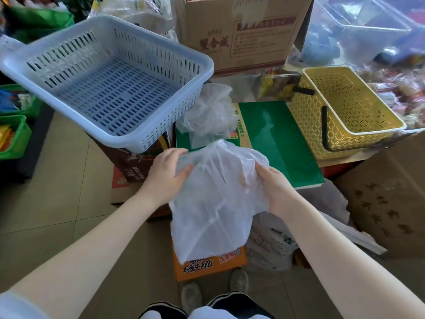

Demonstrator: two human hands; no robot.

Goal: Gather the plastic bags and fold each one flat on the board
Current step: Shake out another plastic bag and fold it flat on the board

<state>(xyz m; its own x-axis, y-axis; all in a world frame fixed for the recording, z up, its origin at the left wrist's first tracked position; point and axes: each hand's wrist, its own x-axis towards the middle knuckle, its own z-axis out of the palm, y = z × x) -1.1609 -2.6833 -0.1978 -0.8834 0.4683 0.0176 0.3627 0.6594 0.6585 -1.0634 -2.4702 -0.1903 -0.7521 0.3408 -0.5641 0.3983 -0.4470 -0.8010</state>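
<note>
A translucent white plastic bag (213, 203) hangs in front of me, held up by both hands just before the near edge of the green board (282, 139). My left hand (167, 173) pinches its upper left edge between thumb and fingers. My right hand (273, 185) grips the bag's right side, with plastic bunched in its fingers. A second crumpled clear bag (207, 113) lies on the far left part of the board.
An empty pale blue basket (110, 72) sits at the left on boxes. A yellow basket (345, 111) with black handles stands right of the board. A cardboard carton (241, 31) is behind. Boxes, a printed sack (273, 245) and my feet are below.
</note>
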